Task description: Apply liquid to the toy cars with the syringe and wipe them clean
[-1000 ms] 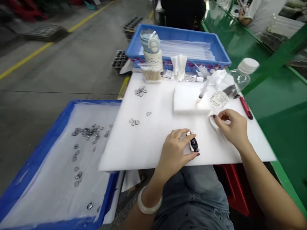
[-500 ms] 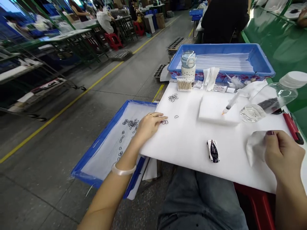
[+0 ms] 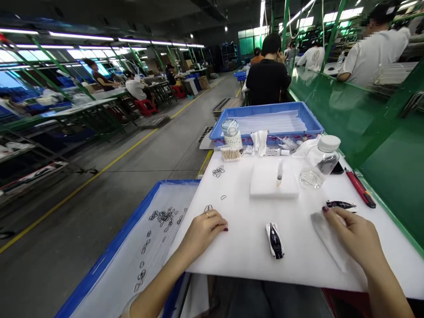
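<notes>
My left hand (image 3: 206,230) rests on the white foam-topped table (image 3: 238,260), fingers curled and tips pressed together; anything between them is too small to make out. Just beyond it lie small black rings (image 3: 208,208). My right hand (image 3: 354,234) pinches a thin white cloth (image 3: 327,240) that hangs down to the table. Beyond its fingers lies a black-and-white toy car (image 3: 341,206). Between my hands, nearer the front edge, stands another white toy car (image 3: 274,241) with a dark top. A syringe (image 3: 280,173) with an orange tip lies on a white foam block (image 3: 274,190).
Farther back are a clear bottle (image 3: 319,161), cotton swabs (image 3: 231,153), a cup (image 3: 232,134), a red cutter (image 3: 361,189) and a blue tray (image 3: 265,139). A lower blue-rimmed tray (image 3: 109,265) with scattered rings stands at left. Co-workers sit farther off.
My view has tilted up. The left hand has drawn back from the rings toward me, its fingers now curled. Near the right hand, the second car has come into sight.
</notes>
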Demonstrator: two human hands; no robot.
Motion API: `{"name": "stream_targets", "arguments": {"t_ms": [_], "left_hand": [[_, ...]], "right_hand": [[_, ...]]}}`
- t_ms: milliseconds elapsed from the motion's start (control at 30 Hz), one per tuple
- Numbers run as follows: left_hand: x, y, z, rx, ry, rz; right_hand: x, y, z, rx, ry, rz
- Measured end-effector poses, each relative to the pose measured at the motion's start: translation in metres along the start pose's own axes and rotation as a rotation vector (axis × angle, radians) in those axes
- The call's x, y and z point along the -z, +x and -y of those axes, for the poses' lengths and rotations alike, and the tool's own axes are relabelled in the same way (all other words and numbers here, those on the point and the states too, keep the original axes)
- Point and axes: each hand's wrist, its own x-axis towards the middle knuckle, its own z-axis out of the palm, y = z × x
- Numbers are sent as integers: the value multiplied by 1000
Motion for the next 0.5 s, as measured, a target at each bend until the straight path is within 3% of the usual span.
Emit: {"name": "stream_targets", "arguments": {"t_ms": [100,167,333,500], "left_hand": [[-3,0,1,38,34,4],[-2,-2,1,73,39,12],[0,-3,-5,159,-53,-30],[-5,-5,-26,238,-323,-194]], "right_hand": [[11,-4,-11,43,-14,152],[16,-9,-17,13,33,149],[13,-21,-21,-156,145,-13],[15,-24,-27,-111,272,-214]]}}
